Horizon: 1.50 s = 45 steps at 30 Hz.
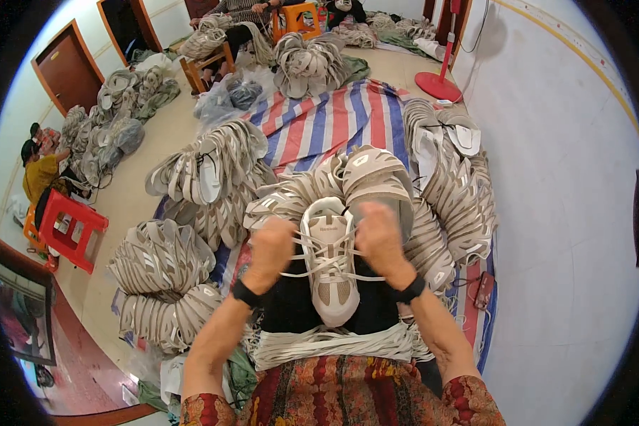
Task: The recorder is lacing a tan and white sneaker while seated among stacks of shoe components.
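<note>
A beige and white sneaker [334, 295] rests on my black-clad lap, toe toward me. White shoelaces [328, 250] run crosswise through its eyelets, with loops and ends spreading out to both sides. At the shoe's left edge my left hand [272, 247] is closed on a lace. My right hand [380, 240], somewhat blurred, is closed on a lace at the other side. Both fists are raised beside the tongue, and the fingertips are largely hidden. A bunch of loose white laces [337, 346] lies across my lap, near my waist.
Stacked shoe uppers [376, 177] stand just beyond the shoe, with more piles at left [160, 259] and right [461, 192]. A striped tarp [334, 124] covers the floor ahead. A red stool [71, 231] stands far left. Other people sit farther back.
</note>
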Motion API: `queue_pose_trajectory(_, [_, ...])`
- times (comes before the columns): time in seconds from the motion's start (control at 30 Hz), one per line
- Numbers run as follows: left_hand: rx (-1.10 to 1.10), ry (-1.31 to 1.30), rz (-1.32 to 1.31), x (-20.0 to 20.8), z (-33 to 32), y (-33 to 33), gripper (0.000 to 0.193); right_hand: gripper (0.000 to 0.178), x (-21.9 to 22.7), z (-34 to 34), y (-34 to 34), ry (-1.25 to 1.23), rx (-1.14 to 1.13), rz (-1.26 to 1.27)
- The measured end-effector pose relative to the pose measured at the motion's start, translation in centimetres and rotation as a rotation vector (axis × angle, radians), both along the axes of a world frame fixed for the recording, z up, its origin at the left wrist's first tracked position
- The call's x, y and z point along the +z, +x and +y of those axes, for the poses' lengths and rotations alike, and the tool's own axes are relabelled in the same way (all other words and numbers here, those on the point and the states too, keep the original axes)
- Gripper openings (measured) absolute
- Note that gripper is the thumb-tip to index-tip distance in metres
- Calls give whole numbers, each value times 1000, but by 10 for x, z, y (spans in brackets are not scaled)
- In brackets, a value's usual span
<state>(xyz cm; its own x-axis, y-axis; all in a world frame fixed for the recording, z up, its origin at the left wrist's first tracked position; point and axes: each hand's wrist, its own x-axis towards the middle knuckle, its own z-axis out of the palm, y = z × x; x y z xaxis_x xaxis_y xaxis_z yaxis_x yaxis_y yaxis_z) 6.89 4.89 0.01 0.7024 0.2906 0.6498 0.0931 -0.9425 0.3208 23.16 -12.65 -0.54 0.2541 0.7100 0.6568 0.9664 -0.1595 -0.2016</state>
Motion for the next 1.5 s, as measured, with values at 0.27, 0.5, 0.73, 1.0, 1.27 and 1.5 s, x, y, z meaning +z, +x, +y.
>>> queue_pose_trajectory(0.27, [240,-233,209,-27,101,-95,8,26,17,-56,17,32,-212,-83])
queue_pose_trajectory(0.5, [-198,-561,213,-17,4,-10,18,64,-6,-77,-50,-455,341,381])
queue_pose_trajectory(0.73, [-269,-1082,150,-6,1,-1,17,37,33,-72,-17,15,292,1504])
queue_pose_trajectory(1.0, [-283,-1537,130,-7,3,-7,16,20,9,-67,16,-333,240,508])
queue_pose_trajectory(1.27, [-270,-1602,100,-14,2,-10,18,16,2,-41,-20,119,-119,743])
queue_pose_trajectory(1.5, [-302,-1734,39,-9,-1,-9,19,17,-4,-48,-11,623,172,1629])
